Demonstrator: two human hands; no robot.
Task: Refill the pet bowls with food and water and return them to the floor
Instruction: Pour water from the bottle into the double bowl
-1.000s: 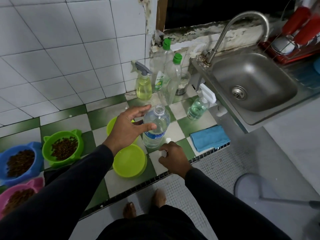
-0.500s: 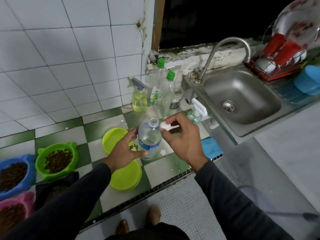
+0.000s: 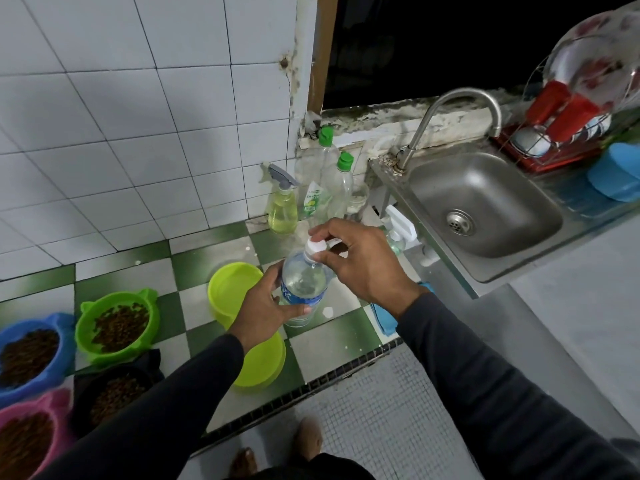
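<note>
Your left hand [image 3: 263,306] wraps the water bottle [image 3: 304,289] at its label, hiding much of the lower half, while your right hand [image 3: 363,265] pinches the white cap [image 3: 316,245] at the bottle's neck; whether the cap is threaded on cannot be told. Under your left wrist sit two yellow-green bowls [image 3: 232,289] (the nearer one largely covered by your sleeve). Left of your grip stand four bowls holding brown kibble: a green bowl [image 3: 117,323], a blue bowl [image 3: 31,355] cut by the frame edge, a pink bowl [image 3: 27,441] also cut off, and a black bowl [image 3: 110,396], dim and hard to read. Beyond your hands stand three bottles by the wall; a fourth spray bottle [image 3: 398,233] is half hidden behind your right hand, as is a blue cloth [image 3: 384,320] by your right wrist. The sink [image 3: 485,202] lies to the right.
</note>
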